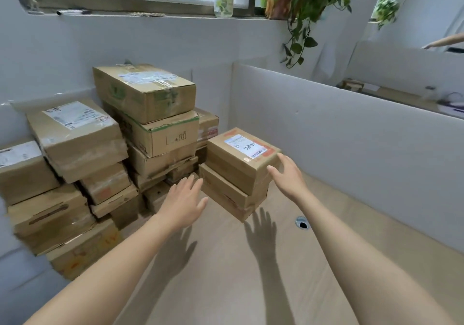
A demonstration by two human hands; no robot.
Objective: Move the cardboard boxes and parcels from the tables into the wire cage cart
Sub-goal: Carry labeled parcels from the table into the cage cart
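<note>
Cardboard box [241, 156], white-labelled, atop a second box [223, 189] on the table [226, 262]. Your right hand [286, 174]: flat, released, at its corner. Your left hand [183, 199]: spread, empty, just beside.

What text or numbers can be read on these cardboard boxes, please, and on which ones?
"mi", roughly, printed on the front of the green-taped box in the tall stack.
Handwriting on the white label of the small box at the right hand: illegible.
Other shipping labels: too blurred to read.

Box pile [155, 134] left of two-box stack [233, 171]
</note>
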